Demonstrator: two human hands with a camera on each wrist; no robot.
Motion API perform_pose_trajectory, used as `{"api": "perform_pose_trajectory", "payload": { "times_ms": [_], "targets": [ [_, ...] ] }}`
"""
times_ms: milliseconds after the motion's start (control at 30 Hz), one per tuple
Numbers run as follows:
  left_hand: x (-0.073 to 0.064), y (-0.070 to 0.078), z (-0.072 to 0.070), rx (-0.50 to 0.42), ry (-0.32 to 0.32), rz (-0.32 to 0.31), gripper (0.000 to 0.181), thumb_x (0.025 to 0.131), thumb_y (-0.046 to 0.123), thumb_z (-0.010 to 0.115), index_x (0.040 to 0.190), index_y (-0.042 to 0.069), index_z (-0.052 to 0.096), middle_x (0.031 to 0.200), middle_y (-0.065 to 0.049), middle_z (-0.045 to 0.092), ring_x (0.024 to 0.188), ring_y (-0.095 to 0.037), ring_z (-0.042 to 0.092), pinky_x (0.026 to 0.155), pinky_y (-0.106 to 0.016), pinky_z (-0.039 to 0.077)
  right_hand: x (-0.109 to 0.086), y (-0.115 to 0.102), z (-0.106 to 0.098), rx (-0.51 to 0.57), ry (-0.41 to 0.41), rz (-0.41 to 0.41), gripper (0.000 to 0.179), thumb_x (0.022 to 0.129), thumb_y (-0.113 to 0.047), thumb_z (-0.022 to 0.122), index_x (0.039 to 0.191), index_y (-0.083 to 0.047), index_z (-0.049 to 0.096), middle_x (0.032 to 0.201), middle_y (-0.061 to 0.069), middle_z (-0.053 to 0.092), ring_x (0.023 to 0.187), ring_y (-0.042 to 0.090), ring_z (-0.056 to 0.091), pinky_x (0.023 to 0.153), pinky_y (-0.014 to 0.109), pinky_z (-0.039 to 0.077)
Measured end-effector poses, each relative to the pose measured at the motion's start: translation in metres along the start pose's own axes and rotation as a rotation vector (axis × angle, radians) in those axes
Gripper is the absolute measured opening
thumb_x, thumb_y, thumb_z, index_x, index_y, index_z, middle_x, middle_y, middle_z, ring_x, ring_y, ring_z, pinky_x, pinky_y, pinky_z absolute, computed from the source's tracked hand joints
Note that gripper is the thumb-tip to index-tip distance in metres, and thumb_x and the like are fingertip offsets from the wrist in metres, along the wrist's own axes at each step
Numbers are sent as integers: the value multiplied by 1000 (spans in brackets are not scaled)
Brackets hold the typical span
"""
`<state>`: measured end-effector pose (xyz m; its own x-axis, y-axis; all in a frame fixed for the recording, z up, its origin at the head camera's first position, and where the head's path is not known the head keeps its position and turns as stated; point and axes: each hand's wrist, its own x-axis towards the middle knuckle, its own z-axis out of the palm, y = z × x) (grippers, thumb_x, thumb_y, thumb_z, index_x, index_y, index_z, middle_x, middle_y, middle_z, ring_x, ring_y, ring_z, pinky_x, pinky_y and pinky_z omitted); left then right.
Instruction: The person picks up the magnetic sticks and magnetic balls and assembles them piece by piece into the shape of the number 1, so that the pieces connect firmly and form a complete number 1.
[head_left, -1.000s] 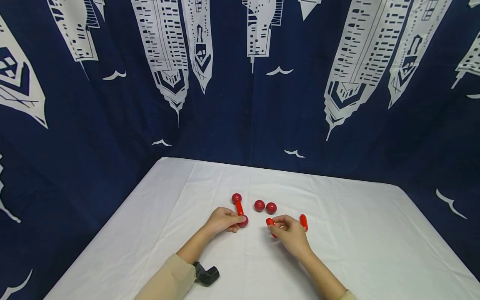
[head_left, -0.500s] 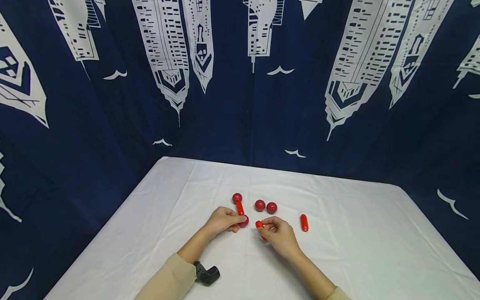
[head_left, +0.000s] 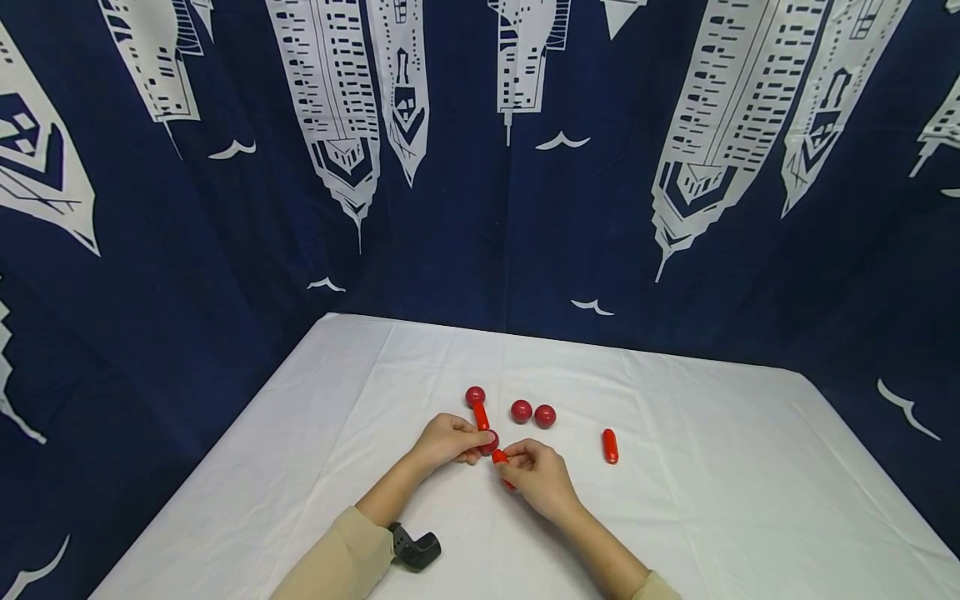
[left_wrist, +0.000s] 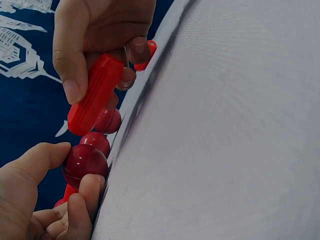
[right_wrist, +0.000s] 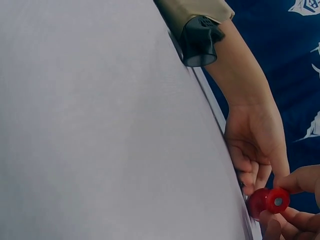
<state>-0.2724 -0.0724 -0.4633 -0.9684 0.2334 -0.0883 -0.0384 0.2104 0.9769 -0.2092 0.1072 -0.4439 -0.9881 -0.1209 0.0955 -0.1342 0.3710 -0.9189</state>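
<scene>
My left hand pinches a dark red ball between thumb and fingers. From that ball a red rod leads away to another red ball at its far end. My right hand pinches a second red rod, tilted, with its upper end close to the pinched ball. Whether the two touch I cannot tell. In the right wrist view, a grey round spot shows on that rod's end. My fingers cover part of both the ball and the rod.
Two loose red balls lie side by side beyond my hands. Farther right lies a single red rod. A white cloth covers the table, with a dark blue printed curtain behind. A black device sits at my left wrist.
My right hand has moved left with its red rod, from near the loose rod to beside the ball in my left hand. My left hand stays in place.
</scene>
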Motion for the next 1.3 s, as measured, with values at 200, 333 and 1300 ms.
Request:
{"api": "perform_pose_trajectory", "payload": {
  "times_ms": [200,333,1300],
  "targets": [
    [1,-2,0,-12,-7,13,29,83,23,79,78,-4,70,58,-2,64,49,-7,59,50,-17,49,1,1,7,-16,0,8,15,83,-6,71,92,5,65,71,3,59,58,11,56,52,20,47],
    [1,-2,0,-3,0,5,28,83,23,79,79,-4,71,58,-2,64,49,-7,59,50,-17,48,0,-2,11,-16,13,9,16,82,-6,71,92,5,65,70,2,59,57,10,55,51,20,47],
    [-1,1,0,1,4,13,27,84,21,78,77,-4,70,57,-1,63,49,-6,58,50,-16,48,-3,-1,17,-123,39,23,15,81,-10,72,85,1,62,62,-1,55,52,9,50,47,21,42]
  ]
}}
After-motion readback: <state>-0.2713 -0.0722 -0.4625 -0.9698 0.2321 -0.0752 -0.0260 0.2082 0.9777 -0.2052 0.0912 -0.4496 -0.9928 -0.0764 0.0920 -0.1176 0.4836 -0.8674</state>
